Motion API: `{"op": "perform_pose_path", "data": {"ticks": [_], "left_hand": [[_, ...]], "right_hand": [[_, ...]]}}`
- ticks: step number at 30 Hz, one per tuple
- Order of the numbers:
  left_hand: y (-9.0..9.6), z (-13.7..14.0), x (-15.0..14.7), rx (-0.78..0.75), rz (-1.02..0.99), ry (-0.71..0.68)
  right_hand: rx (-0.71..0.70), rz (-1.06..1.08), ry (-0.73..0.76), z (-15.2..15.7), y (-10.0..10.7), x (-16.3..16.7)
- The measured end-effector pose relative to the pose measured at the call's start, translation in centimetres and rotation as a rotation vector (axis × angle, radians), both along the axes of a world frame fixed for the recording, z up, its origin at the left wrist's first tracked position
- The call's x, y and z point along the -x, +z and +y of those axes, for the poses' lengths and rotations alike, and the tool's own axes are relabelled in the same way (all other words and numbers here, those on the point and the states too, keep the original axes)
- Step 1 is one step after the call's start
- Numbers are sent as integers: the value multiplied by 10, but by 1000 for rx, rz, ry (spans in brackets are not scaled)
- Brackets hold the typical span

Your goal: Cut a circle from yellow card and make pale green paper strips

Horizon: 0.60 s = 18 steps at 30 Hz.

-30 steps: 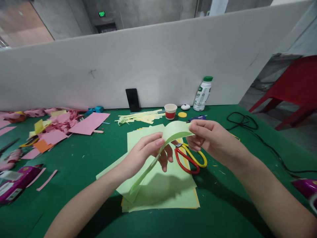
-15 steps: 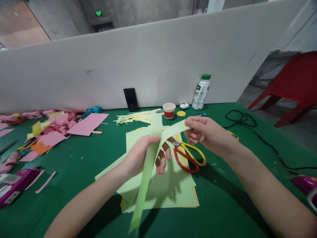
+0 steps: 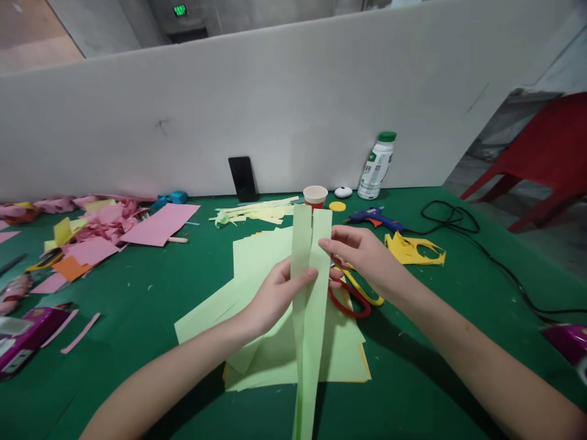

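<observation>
Long light-green paper strips (image 3: 314,318) stand upright before me, two of their ends side by side at the top with a narrow gap between. My left hand (image 3: 287,284) pinches them from the left, thumb across the front. On the right edge, nearer the top, my right hand (image 3: 351,247) grips the right-hand strip between thumb and fingers. Beneath lies a stack of light-green paper sheets (image 3: 261,250), with orange edges peeking out. Scissors (image 3: 355,299) with red and yellow handles rest on the stack, their blades hidden behind my right hand and the strips.
Behind are green scraps (image 3: 257,212), a phone (image 3: 243,178), a paper cup (image 3: 315,195), a yellow disc (image 3: 337,206), a white case (image 3: 343,192) and a bottle (image 3: 376,165). A corded glue gun (image 3: 376,218) and yellow scrap (image 3: 408,250) lie right; pink paper (image 3: 160,225) is left.
My right hand has moved left and slightly down, bringing its strip upright beside the other. The strips' lower end has swung right. The glue gun and yellow scrap now show more fully.
</observation>
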<state>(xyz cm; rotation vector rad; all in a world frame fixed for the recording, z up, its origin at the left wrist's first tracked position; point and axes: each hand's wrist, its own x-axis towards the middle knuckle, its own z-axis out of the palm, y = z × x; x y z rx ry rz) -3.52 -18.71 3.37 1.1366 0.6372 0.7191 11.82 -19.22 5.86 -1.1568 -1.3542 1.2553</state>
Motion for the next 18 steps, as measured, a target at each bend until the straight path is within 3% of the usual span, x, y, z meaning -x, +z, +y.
{"op": "perform_pose_path", "data": {"ticks": [4,9,15,18], "left_hand": [[-4,-4,3,-185,118,-36],[-3,-11,4,-753,378,-72],[-11,-32,4,-1297,268,-425],[-22,-40,3,-1553,172,-468]], "right_hand": [[-68,-104,-108,5,-2,-1],[-20,-54,-203,20,-12,-13],[30,9,-322,39,-27,-31],[42,39,-354,39,-26,-30]]}}
